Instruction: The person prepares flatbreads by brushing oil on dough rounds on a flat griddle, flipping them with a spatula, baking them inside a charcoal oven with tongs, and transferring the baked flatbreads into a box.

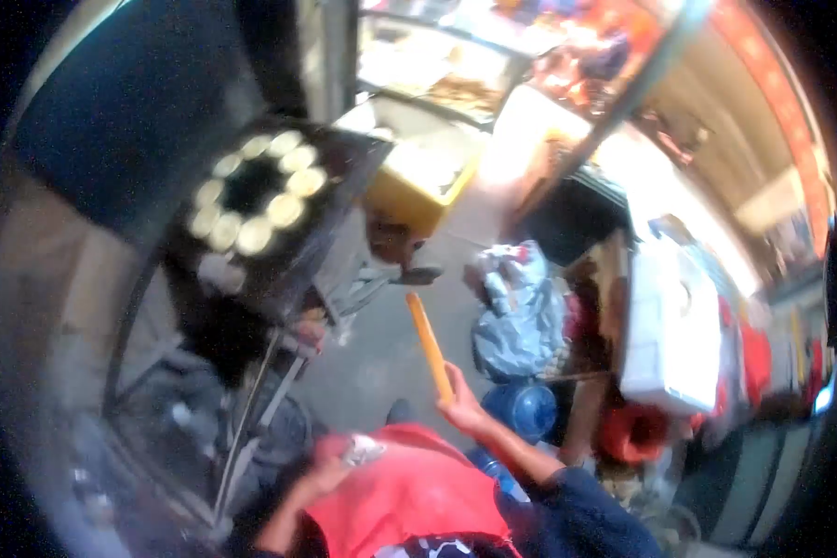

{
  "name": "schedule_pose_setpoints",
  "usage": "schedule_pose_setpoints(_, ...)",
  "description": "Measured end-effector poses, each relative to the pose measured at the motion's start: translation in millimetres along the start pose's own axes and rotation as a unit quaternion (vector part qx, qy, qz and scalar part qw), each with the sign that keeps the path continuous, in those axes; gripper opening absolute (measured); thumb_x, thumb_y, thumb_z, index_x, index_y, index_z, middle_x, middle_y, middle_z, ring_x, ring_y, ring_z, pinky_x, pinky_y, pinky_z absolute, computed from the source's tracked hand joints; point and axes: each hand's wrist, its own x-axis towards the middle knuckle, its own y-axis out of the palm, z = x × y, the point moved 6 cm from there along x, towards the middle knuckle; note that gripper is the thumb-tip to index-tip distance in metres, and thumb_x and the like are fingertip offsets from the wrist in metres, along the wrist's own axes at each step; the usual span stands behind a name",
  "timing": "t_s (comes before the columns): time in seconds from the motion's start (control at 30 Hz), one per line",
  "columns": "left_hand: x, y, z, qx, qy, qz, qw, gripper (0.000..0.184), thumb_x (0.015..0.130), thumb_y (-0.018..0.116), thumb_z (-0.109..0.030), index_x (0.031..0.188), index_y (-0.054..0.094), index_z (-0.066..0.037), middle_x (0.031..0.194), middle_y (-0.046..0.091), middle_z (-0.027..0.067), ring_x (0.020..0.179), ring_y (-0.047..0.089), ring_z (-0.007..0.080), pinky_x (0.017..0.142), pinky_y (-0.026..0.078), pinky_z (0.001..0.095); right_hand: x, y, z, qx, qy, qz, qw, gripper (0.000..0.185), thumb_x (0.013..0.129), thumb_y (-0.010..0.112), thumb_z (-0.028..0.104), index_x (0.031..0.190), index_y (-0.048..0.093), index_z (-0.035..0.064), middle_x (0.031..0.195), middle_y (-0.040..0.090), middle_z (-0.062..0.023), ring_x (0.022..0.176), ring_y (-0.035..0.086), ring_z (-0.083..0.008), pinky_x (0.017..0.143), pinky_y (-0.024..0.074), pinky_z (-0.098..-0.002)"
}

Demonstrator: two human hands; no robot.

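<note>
My right hand [462, 409] is closed around the lower end of a long, straight orange-yellow stick [426, 344], which points up and away from me. Blur hides the fingers of my left hand [325, 476], low in front of the red apron [418, 474] I wear. Beside that hand is a small whitish patch [363, 450]; whether it is held or part of the apron cannot be made out. Ahead on the left, several round pale pieces [254, 234] form a ring on a dark surface [330, 177], apart from both hands.
A yellow container [407, 200] stands beyond the dark surface. To the right are a full grey-blue plastic bag [516, 321], a blue water bottle [521, 409] and a white box [670, 325]. Metal legs [260, 409] rise at left. Grey floor [372, 363] lies between.
</note>
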Motion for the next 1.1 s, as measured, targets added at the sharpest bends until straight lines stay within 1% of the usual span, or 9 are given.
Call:
schedule_pose_setpoints(0.03, -1.7, -2.8, -11.4, -0.044, 0.061, -0.024, 0.997, 0.034, 0.092, 0.058, -0.011, 0.126, 0.057, -0.007, 0.106, 0.065, 0.0014, 0.098, 0.060, 0.0148, 0.090, 0.050, 0.0328, 1.8, -0.3, -2.5, -0.020, 0.078, 0.005, 0.997, 0.081, 0.077, 0.062, 0.009, 0.148, 0.022, 0.0077, 0.114, 0.054, -0.0143, 0.103, 0.054, -0.0236, 0.094, 0.0458, -0.0356)
schedule_pose_setpoints(0.13, -10.6, -31.5, 10.3, -0.340, -0.093, -0.145, 0.924, 0.023, 0.090, 0.061, -0.012, 0.112, 0.063, -0.004, 0.099, 0.067, 0.0052, 0.083, 0.064, 0.0168, 0.074, 0.054, 0.0296, 5.4, 8.4, -37.0, 0.000, 0.197, 0.061, 0.979, 0.071, 0.080, 0.058, 0.008, 0.144, 0.028, 0.0092, 0.079, 0.054, -0.0044, 0.060, 0.051, -0.0123, 0.049, 0.0423, -0.0285)
schedule_pose_setpoints(0.33, 10.9, -159.1, 5.6, -0.458, 0.023, -0.321, 0.829, 0.020, 0.094, 0.058, -0.021, 0.107, 0.062, -0.007, 0.090, 0.065, 0.0048, 0.073, 0.062, 0.0184, 0.066, 0.054, 0.0345, -25.5, 8.1, -180.9, -0.233, 0.199, 0.127, 0.943, 0.067, 0.076, 0.070, 0.016, 0.133, 0.039, -0.0018, 0.105, 0.063, -0.0197, 0.083, 0.064, -0.0226, 0.067, 0.0509, -0.0348)
schedule_pose_setpoints(0.67, 72.4, -372.0, -66.8, -0.591, 0.133, -0.263, 0.751, 0.051, 0.102, 0.040, -0.040, 0.137, 0.043, -0.003, 0.137, 0.050, 0.0143, 0.127, 0.048, 0.0290, 0.109, 0.035, 0.0455, -83.3, 25.4, -285.5, -0.032, 0.305, 0.075, 0.949, 0.018, 0.075, 0.066, 0.007, 0.091, 0.060, 0.0009, 0.070, 0.061, -0.0066, 0.058, 0.058, -0.0172, 0.052, 0.0455, -0.0320)
schedule_pose_setpoints(0.77, 86.6, -423.8, -68.7, -0.440, 0.176, -0.347, 0.809, 0.058, 0.099, 0.046, -0.046, 0.136, 0.043, -0.002, 0.134, 0.053, 0.0127, 0.121, 0.053, 0.0256, 0.102, 0.042, 0.0397, -51.2, 59.8, -167.3, 0.062, 0.294, 0.081, 0.950, 0.013, 0.073, 0.063, -0.001, 0.083, 0.056, 0.0029, 0.066, 0.057, -0.0022, 0.053, 0.054, -0.0153, 0.046, 0.0423, -0.0304)
schedule_pose_setpoints(0.83, 86.6, -432.1, -112.9, -0.131, -0.016, -0.388, 0.912, 0.053, 0.098, 0.048, -0.042, 0.137, 0.044, -0.005, 0.131, 0.054, 0.0140, 0.119, 0.054, 0.0241, 0.098, 0.045, 0.0381, -52.2, 85.7, -138.4, 0.047, 0.314, 0.065, 0.946, 0.015, 0.073, 0.066, 0.004, 0.080, 0.053, 0.0048, 0.064, 0.056, -0.0019, 0.051, 0.053, -0.0145, 0.043, 0.0411, -0.0300)
schedule_pose_setpoints(0.9, 99.2, -422.0, -166.6, 0.319, 0.317, -0.463, 0.764, 0.046, 0.094, 0.051, -0.013, 0.140, 0.043, -0.012, 0.139, 0.046, 0.0185, 0.131, 0.043, 0.0270, 0.104, 0.040, 0.0414, -57.1, 91.8, -148.1, 0.038, 0.414, 0.068, 0.907, 0.023, 0.074, 0.071, 0.019, 0.075, 0.049, 0.0092, 0.062, 0.053, -0.0013, 0.049, 0.051, -0.0131, 0.040, 0.0388, -0.0297)
schedule_pose_setpoints(1.0, 164.5, -400.5, -149.8, 0.615, 0.264, -0.317, 0.672, 0.051, 0.084, 0.058, -0.008, 0.135, 0.050, -0.013, 0.128, 0.052, 0.0149, 0.128, 0.045, 0.0279, 0.111, 0.027, 0.0475, -84.3, 103.6, -179.1, 0.038, 0.478, 0.097, 0.872, 0.033, 0.075, 0.070, 0.035, 0.077, 0.047, 0.0111, 0.061, 0.052, -0.0014, 0.048, 0.049, -0.0125, 0.038, 0.0370, -0.0296)
schedule_pose_setpoints(1.1, 205.8, -405.0, -137.0, 0.566, 0.204, -0.207, 0.772, 0.035, 0.083, 0.062, -0.017, 0.117, 0.062, -0.012, 0.116, 0.059, 0.0111, 0.119, 0.051, 0.0267, 0.106, 0.033, 0.0443, -95.1, 128.5, -118.3, 0.012, 0.445, 0.043, 0.894, 0.039, 0.079, 0.069, 0.025, 0.103, 0.048, 0.0042, 0.065, 0.052, -0.0036, 0.051, 0.050, -0.0130, 0.041, 0.0394, -0.0298)
